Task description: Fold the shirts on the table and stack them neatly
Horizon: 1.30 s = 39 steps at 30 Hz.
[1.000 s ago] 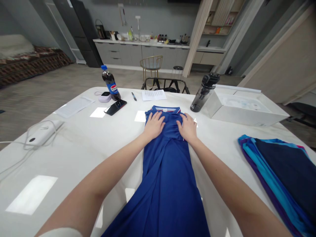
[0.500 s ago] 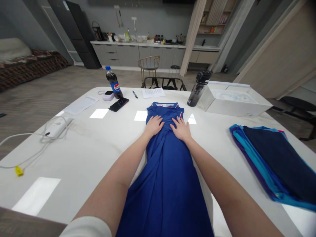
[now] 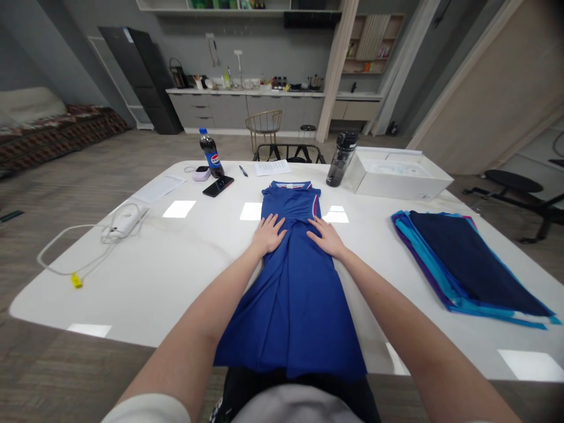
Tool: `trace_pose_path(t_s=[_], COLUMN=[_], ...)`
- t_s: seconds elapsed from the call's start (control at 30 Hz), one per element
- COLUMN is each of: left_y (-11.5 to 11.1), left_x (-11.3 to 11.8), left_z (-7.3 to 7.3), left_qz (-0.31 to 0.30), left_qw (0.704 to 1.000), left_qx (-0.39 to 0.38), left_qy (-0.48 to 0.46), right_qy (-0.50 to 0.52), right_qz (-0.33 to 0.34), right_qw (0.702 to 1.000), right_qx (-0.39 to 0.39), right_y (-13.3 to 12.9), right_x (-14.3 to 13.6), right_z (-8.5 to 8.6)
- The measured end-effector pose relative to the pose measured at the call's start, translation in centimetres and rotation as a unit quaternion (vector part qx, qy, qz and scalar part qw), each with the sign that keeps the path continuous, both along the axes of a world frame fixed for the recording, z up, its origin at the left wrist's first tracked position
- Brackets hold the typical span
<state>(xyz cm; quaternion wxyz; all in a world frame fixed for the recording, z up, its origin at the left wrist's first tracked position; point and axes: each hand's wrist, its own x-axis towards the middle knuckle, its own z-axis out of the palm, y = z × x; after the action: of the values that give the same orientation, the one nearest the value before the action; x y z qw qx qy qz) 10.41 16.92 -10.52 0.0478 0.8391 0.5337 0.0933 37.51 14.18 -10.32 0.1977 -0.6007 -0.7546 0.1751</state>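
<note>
A blue collared shirt [image 3: 304, 288] lies lengthwise on the white table, its collar with white and red trim at the far end. The sides are folded inward, and creases run down the middle. Its lower hem reaches the table's near edge by my body. My left hand [image 3: 268, 235] rests flat on the shirt's left side below the collar, fingers spread. On the right side, my right hand [image 3: 326, 238] presses flat with its fingers apart, just below a red-and-white trimmed edge.
Folded clothes [image 3: 471, 264] are stacked at the right. Behind them stand a white box [image 3: 396, 179] and a dark bottle [image 3: 341, 161]. A cola bottle [image 3: 212, 155], phone [image 3: 218, 186], pen [image 3: 243, 171] and papers [image 3: 273, 168] lie farther back; a corded power strip [image 3: 126, 222] is at left.
Both hands have slid a little toward me along the shirt, staying flat on it. The view has shifted, and the shirt's lower hem and the table's near edge now show.
</note>
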Motion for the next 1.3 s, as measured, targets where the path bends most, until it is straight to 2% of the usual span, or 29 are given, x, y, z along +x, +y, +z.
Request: trace_pose_path(t_s=[0.1, 0.2, 0.27, 0.37, 0.53, 0.67, 0.8, 0.93, 1.1, 1.3], left_y=[0.1, -0.2, -0.7, -1.7, -3.1, -3.2, -1.8, 0.8, 4.4, 9.4], left_x=[0.2, 0.5, 0.7, 0.9, 0.1, -0.4, -0.1, 0.4, 1.1, 2.4], left_z=[0.0, 0.3, 0.6, 1.2, 1.5, 1.7, 1.4, 0.7, 0.1, -0.5], left_qz=[0.001, -0.003, -0.029, -0.062, 0.052, 0.104, 0.116, 0.097, 0.067, 0.079], left_qw=[1.000, 0.999, 0.996, 0.994, 0.995, 0.994, 0.993, 0.995, 0.996, 0.996], left_qx=[0.005, 0.044, 0.076, 0.086, 0.085, 0.035, 0.010, 0.001, 0.016, 0.026], left_qy=[0.013, 0.026, 0.032, 0.040, -0.008, -0.008, 0.015, 0.028, 0.048, 0.042], right_qy=[0.003, 0.012, 0.005, -0.032, -0.048, -0.059, -0.105, -0.144, -0.161, -0.167], right_qz=[0.022, 0.037, 0.040, 0.038, 0.010, -0.062, -0.116, -0.126, -0.109, -0.108], right_qw=[1.000, 0.999, 0.999, 0.999, 0.998, 0.995, 0.988, 0.980, 0.980, 0.979], right_qx=[-0.001, 0.003, 0.005, 0.014, 0.035, 0.048, -0.007, -0.048, -0.047, -0.041], right_y=[-3.3, -6.2, -7.9, -9.7, -10.4, -8.6, -5.0, -0.9, 3.1, 7.9], right_x=[0.0, 0.0, -0.1, -0.5, -1.1, -1.7, -2.4, -2.8, -2.7, -2.3], right_z=[0.2, 0.3, 0.2, -0.1, -0.1, 0.2, 0.3, 0.4, 0.1, -0.3])
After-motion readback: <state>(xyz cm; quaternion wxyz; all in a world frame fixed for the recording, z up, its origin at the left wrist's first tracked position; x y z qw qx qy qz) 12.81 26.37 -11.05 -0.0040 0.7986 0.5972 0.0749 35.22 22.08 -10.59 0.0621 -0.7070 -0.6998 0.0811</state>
